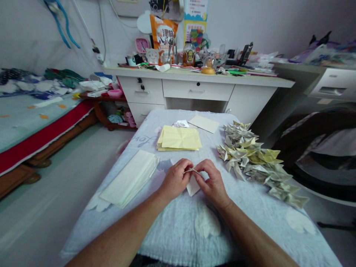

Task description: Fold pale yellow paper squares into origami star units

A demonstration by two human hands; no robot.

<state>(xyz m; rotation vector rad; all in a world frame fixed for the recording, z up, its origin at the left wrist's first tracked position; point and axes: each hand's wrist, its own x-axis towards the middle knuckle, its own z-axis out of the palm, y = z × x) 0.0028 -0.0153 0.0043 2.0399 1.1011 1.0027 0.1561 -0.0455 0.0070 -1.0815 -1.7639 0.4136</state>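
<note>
Here in front of me, a folded white paper sits between the two hands, neither clearly nearer, its longer run pointing toward the person's body. The left hand and right hand pinch its far edge narrowly, thumb to finger. Folded white sheets lie leftward, pointed folded-paper pieces rightward, creased yellow sheets beyond.

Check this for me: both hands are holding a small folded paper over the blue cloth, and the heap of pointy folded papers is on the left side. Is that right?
Not quite: the heap of pointy folded papers is on the right side, as the head view shows. The left hand and right hand are indeed holding a small folded paper over the blue cloth.
</note>
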